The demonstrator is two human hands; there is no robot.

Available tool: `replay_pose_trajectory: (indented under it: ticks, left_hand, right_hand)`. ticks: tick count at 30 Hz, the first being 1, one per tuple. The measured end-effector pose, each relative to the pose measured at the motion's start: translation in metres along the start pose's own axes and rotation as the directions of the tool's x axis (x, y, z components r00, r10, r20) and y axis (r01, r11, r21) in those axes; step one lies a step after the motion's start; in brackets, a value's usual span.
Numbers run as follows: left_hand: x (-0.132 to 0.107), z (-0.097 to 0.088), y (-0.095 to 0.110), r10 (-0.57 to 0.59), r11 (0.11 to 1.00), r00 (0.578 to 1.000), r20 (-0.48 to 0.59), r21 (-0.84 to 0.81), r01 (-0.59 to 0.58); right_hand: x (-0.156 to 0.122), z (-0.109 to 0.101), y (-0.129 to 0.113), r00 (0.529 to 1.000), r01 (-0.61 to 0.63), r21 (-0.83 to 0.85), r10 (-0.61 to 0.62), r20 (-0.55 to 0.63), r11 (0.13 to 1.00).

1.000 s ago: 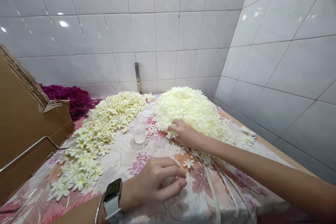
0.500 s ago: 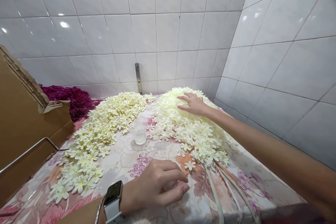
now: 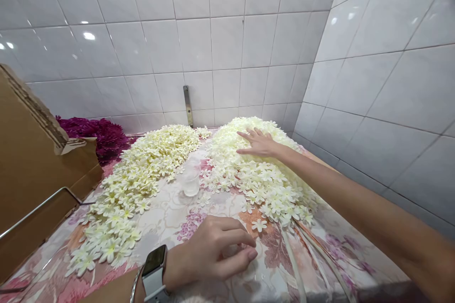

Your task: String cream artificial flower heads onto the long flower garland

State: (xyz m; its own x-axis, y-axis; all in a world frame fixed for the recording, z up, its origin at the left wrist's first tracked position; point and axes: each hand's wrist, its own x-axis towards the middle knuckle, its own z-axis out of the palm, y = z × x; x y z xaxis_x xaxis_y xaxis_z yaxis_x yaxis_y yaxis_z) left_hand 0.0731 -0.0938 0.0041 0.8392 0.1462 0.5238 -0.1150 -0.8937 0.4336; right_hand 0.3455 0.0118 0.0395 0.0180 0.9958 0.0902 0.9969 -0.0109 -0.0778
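My right hand [image 3: 261, 144] lies on the right pile of white star-shaped flowers [image 3: 231, 170], fingers spread and stretched out, holding nothing I can see. My left hand [image 3: 216, 248] rests near the front of the table, fingers curled toward the thumb. What it holds, if anything, is hidden. Just beyond its fingers lies a single loose flower [image 3: 259, 225]. A small clear plastic cup [image 3: 191, 185] stands between the right pile and a second long pile of the same flowers [image 3: 156, 151] on the left.
A floral cloth [image 3: 159, 218] covers the table. Cardboard [image 3: 31, 175] and a bent metal wire [image 3: 39, 208] stand at the left, with purple flowers [image 3: 103, 137] behind. Pale strips [image 3: 295, 260] hang over the front edge. Tiled walls close the back and right; a metal bar [image 3: 187, 106] stands against the back tiles.
My right hand has spread its fingers wider and flattened onto the flower pile, moving slightly. My left hand has stayed in place, still curled.
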Motion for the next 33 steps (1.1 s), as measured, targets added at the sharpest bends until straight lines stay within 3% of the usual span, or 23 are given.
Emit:
replay_pose_trajectory:
  ticks: [7,10,12,14,18,23,26,33]
  left_hand:
    - [0.002,-0.002,0.002,0.007,1.000,1.000,0.016,-0.006,-0.007]
    - [0.003,-0.002,0.002,0.018,1.000,1.000,0.017,0.013,-0.018]
    - [0.002,-0.002,0.001,0.034,0.999,0.999,0.014,0.031,-0.034]
    - [0.002,-0.002,0.000,0.046,0.998,0.999,0.021,0.048,-0.047]
    - [0.001,-0.002,0.001,0.047,0.996,0.998,0.039,0.071,-0.050]
    - [0.000,-0.001,0.001,0.048,0.995,0.997,0.052,0.082,-0.052]
    - [-0.001,-0.001,0.000,0.045,0.995,0.997,0.064,0.086,-0.051]
    - [-0.001,-0.001,-0.001,0.048,0.996,0.997,0.060,0.077,-0.052]
  right_hand:
    - [-0.021,-0.035,0.000,0.998,0.065,-0.031,-0.064,0.023,0.997]
    - [-0.043,-0.039,-0.009,0.989,0.145,-0.032,-0.144,0.033,0.989]
    - [-0.067,-0.030,-0.019,0.957,0.290,-0.033,-0.288,0.047,0.957]
    - [-0.092,-0.014,-0.027,0.887,0.459,-0.026,-0.456,0.071,0.888]
    - [-0.120,0.019,-0.025,0.799,0.600,-0.054,-0.595,0.086,0.798]
    - [-0.098,0.029,0.000,0.798,0.586,-0.201,-0.603,-0.025,0.785]
    - [-0.077,0.028,0.010,0.777,0.606,-0.229,-0.629,-0.034,0.761]
    - [-0.051,0.025,0.006,0.778,0.603,-0.278,-0.628,-0.005,0.748]
